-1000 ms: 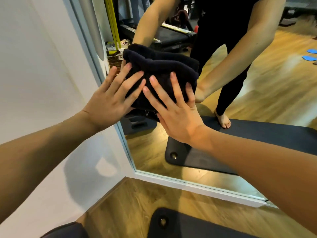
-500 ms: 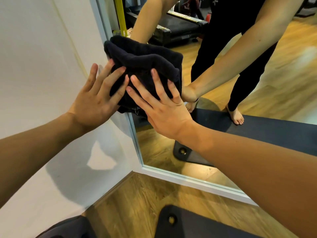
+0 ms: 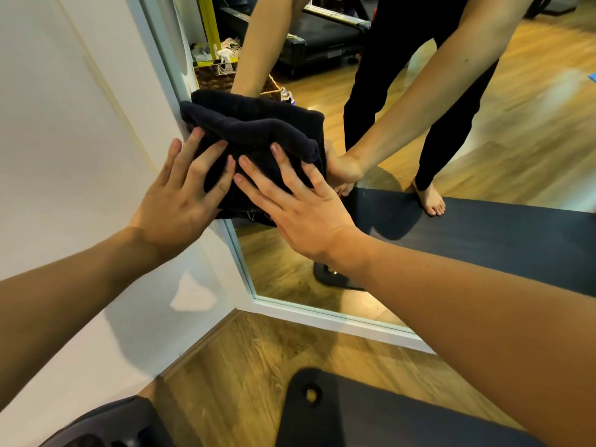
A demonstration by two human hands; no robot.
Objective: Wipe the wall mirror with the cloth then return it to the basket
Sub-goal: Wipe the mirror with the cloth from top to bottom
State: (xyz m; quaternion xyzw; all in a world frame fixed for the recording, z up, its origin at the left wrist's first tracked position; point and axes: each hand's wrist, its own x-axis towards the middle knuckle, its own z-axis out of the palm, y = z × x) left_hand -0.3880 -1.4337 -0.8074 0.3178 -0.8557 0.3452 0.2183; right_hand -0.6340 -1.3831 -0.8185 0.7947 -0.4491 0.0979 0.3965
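A folded dark cloth (image 3: 258,133) lies flat against the wall mirror (image 3: 483,150), over its left white frame edge. My left hand (image 3: 183,201) presses on the cloth's left part with straight, spread fingers. My right hand (image 3: 300,204) presses on its lower right part, fingers also straight. A woven basket (image 3: 213,75) shows only as a reflection in the mirror, behind the cloth's top edge. The mirror also reflects my arms and legs.
The white wall (image 3: 64,140) runs along the left. The floor below is wood (image 3: 245,356), with a dark mat (image 3: 371,411) at the bottom. A dark object (image 3: 106,424) sits at the lower left corner. A treadmill (image 3: 329,30) appears reflected.
Both hands have slid the cloth leftward along the glass, from the mirror's inner area to its left frame edge. The view has shifted with them.
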